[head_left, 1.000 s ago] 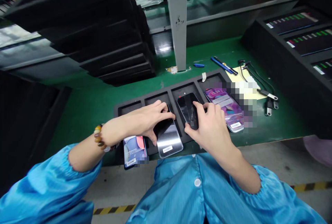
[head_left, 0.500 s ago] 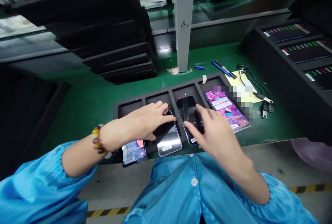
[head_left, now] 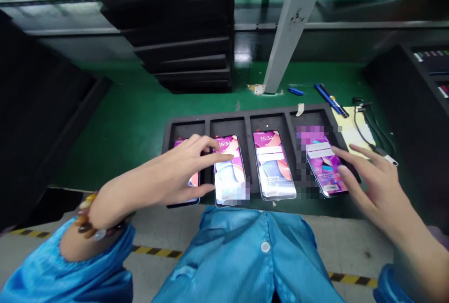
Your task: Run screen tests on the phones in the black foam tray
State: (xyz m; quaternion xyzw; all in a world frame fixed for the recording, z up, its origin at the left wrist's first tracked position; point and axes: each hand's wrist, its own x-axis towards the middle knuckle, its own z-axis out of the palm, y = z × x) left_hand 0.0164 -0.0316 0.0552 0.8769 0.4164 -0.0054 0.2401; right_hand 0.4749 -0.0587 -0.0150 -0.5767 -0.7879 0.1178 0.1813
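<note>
While the left hand (head_left: 191, 167) spreads across the leftmost phone (head_left: 194, 179), its grip is wide, index finger over the screen of the second phone (head_left: 229, 176) and thumb by that phone's left edge. The right hand (head_left: 377, 183) also keeps a wide grip, index fingertip at the right edge of the rightmost phone (head_left: 324, 167); actual contact is hard to tell. With the third phone (head_left: 275, 167) between, all four sit lit in a row of compartments in a black tray (head_left: 268, 122) on the green counter (head_left: 135, 116). Farther right lie pens (head_left: 331, 99), yellow paper (head_left: 356, 125) and cables (head_left: 377, 130).
</note>
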